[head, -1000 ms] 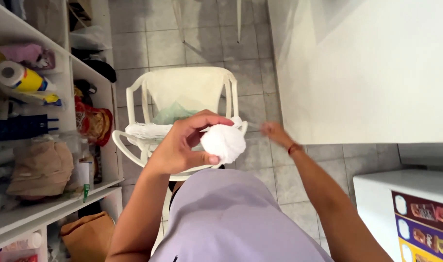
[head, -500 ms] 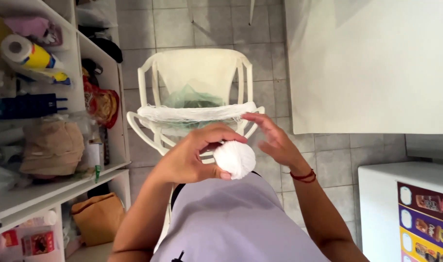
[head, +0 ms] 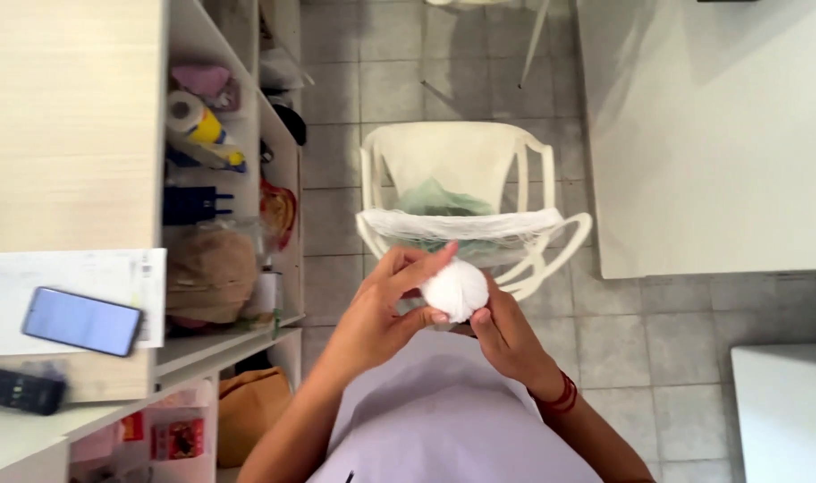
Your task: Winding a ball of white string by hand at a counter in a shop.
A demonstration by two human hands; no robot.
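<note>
White ball [head: 455, 291] sits between both hands, chest height, above the chair [head: 461, 179]. Left hand [head: 385, 309] grip clamped over its top and left side; right hand [head: 506, 335] fingers pinch underneath. Round, no long axis.

We see a floor of grey square tiles [head: 703, 358] with thin joints. A white plastic chair [head: 461, 170] stands in the middle, with white netting [head: 461, 224] stretched across its arms. At the left we see a pale wooden shelf unit [head: 68, 116] full of small items. A white table [head: 712, 134] fills the upper right, and soft daylight falls on it with faint shadows.
</note>
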